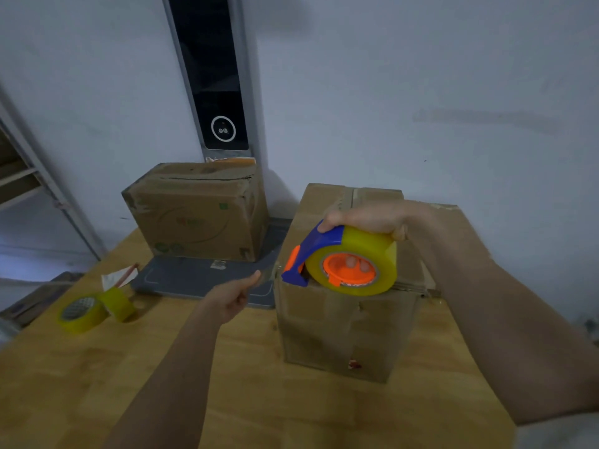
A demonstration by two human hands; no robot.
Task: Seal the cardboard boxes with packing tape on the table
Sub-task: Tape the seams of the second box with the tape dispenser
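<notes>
From the head camera, the right hand (366,218) holds a tape dispenser (340,257), blue and orange with a yellow-looking roll, its grip curled over the top of the roll and fingers showing through the orange core. The dispenser sits at the near top edge of the near cardboard box (350,322), which stands on the right of the wooden table (227,384). The left hand (231,298) is just left of that box, its grip pinched together on the free end of a clear strip of tape (269,275) that runs from the dispenser's blue nose. A second cardboard box (197,212) stands farther back on the left, on a dark grey base plate (181,278) against the wall. Two spare tape rolls (94,311) lie touching each other at the left side of the table, with a scrap of paper (118,277) just beyond them.
</notes>
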